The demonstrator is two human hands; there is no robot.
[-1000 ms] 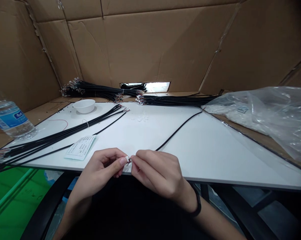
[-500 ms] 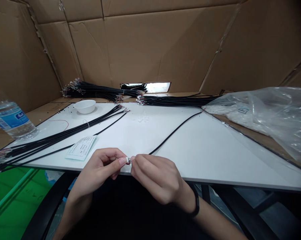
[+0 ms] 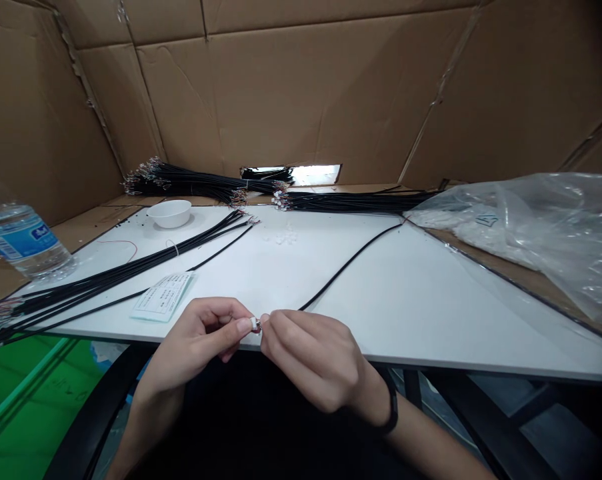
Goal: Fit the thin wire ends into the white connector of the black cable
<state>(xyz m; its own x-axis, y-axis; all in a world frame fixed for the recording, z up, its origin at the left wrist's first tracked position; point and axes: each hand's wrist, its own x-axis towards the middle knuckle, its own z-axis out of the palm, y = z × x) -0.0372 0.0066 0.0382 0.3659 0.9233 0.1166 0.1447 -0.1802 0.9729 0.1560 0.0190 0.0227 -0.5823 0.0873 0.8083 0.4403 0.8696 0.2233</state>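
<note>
Paper slip [image 3: 162, 297], water-bottle label [image 3: 21, 233]: print unreadable.

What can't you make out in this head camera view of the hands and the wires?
All in the head view:
The small white connector: mostly hidden by the fingers of the left hand and right hand.
The printed card: text too small to read.
The plastic bag: contents blurred by the film.
The water bottle: top cut off by the left edge.
The black cable bundle: ends cut off by the left edge.

Soft, even light; a gap [image 3: 313, 175] glares far beyond the left hand [image 3: 195, 339] and right hand [image 3: 313, 360]; corners darken and bend.
</note>
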